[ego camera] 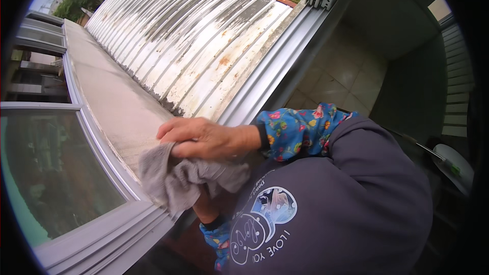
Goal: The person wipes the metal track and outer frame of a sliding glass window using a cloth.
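A bunched grey cloth point(168, 179) hangs by the corner of the window frame, over the sill. Its upper edge is pinched between the thumb and fingers of my right hand point(202, 137), which reaches in from the right. Below, my left hand point(205, 204) goes up behind the cloth. Only the wrist and a little of that hand show, and its fingers are hidden by the folds. Both forearms wear blue floral sleeve covers point(300, 131) with dark cuffs.
The glass pane point(57, 172) in a metal frame stands on the left. Metal sliding-window tracks point(271, 65) run up to the right. Outside lie a concrete ledge point(110, 84) and a weathered ribbed roof point(183, 46). Indoors, a tiled floor point(344, 72) is at the right.
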`<act>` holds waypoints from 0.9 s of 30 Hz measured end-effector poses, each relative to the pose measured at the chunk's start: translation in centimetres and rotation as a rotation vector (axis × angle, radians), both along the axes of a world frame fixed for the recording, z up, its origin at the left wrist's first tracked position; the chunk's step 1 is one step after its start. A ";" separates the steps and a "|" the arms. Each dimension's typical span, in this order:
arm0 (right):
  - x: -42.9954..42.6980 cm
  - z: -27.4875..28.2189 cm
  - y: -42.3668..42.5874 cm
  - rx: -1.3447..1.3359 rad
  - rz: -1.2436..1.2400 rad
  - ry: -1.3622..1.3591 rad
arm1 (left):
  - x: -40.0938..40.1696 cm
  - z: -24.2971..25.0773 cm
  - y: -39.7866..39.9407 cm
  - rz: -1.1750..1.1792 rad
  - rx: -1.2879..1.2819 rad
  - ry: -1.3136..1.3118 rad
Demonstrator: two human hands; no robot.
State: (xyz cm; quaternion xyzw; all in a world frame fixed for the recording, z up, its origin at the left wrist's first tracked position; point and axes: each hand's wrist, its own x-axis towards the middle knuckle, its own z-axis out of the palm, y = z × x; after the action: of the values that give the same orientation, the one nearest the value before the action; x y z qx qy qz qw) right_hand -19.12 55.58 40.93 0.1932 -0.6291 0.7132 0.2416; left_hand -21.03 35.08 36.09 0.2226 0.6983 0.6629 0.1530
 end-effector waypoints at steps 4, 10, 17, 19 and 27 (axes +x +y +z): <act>2.9 -2.0 7.7 0.003 -0.267 -0.135 | 0.7 3.0 5.4 -0.063 0.019 -0.176; 8.8 -3.0 16.5 -0.302 -0.402 -0.401 | -2.8 3.2 13.9 -0.286 -0.091 -0.109; 12.0 -4.3 29.5 0.235 -1.161 -0.303 | -3.1 -1.1 32.0 -0.522 -0.142 0.216; 13.8 -6.3 32.8 0.491 -1.377 -0.301 | -1.0 -1.1 37.0 -0.560 -0.262 0.649; 14.0 -12.2 34.8 0.433 -1.556 -0.167 | -0.6 -4.5 45.7 -0.625 -0.240 1.021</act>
State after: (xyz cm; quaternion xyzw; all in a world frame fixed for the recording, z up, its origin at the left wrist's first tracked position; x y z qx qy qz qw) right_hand -5.12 90.37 28.72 -0.3111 -0.7233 0.2153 0.5776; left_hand -21.63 80.76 31.56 0.6877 0.6551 0.3127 0.0101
